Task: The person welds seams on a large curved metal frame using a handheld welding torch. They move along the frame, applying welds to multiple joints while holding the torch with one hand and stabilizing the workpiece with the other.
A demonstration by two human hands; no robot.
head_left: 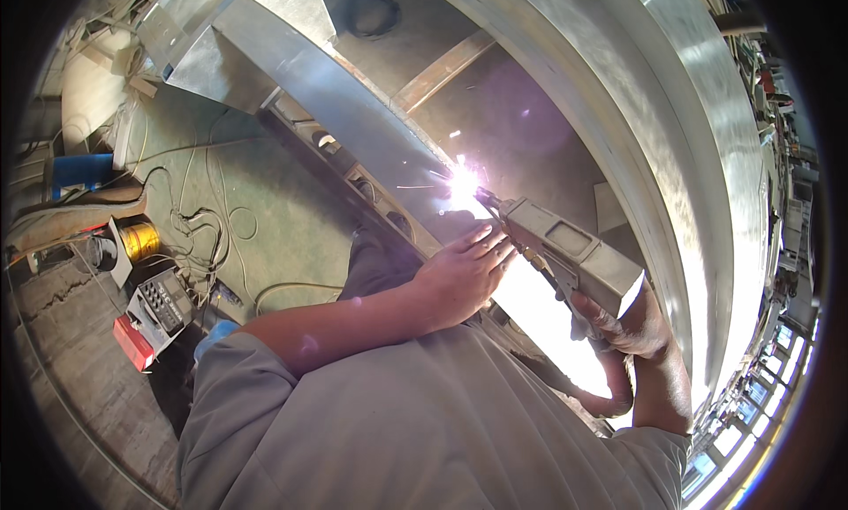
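Observation:
My right hand is wrapped around the handle of a boxy grey welding gun. Its narrow nozzle points up and left, where a glaring white-violet arc throws sparks along the edge of a long silvery metal beam. The glare hides the exact spot where tip and metal meet. Lying just behind the arc, my left hand has its fingers stretched out toward the front of the gun. Its fingertips are close beside the nozzle; whether they touch it I cannot tell.
Large curved metal panels rise on the right. A brown crossbar joins the beam. To the left, cables and hoses run over the green floor, near a yellow wire spool and a control box with buttons.

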